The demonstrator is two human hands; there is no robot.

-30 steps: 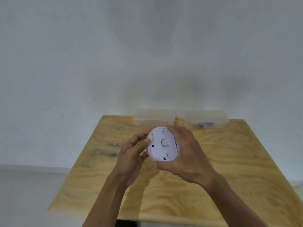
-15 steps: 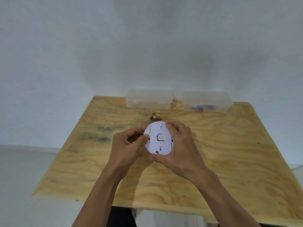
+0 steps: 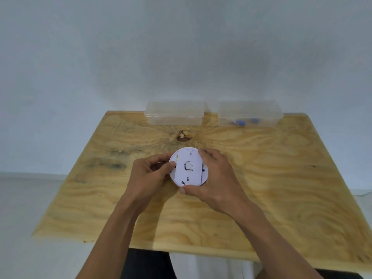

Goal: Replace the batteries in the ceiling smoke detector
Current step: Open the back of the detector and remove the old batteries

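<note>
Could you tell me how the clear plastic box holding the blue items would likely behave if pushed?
The right-hand clear plastic box looks thin-walled and nearly empty, so probably light. It sits flat on the smooth plywood table, so it would likely slide rather than tip. The small blue items inside may shift.

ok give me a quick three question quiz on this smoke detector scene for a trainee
1. True or false: the smoke detector is held by both hands above the plywood table.
2. Which clear plastic box at the table's far edge holds blue items: A, the left box, or B, the right box?
3. Fill in: the left hand has its thumb on the detector's ____ rim, as the camera sees it.

Key
1. True: the right hand wraps the right side and the left hand grips the other.
2. B: the blue items show through its front wall.
3. Left.
</note>
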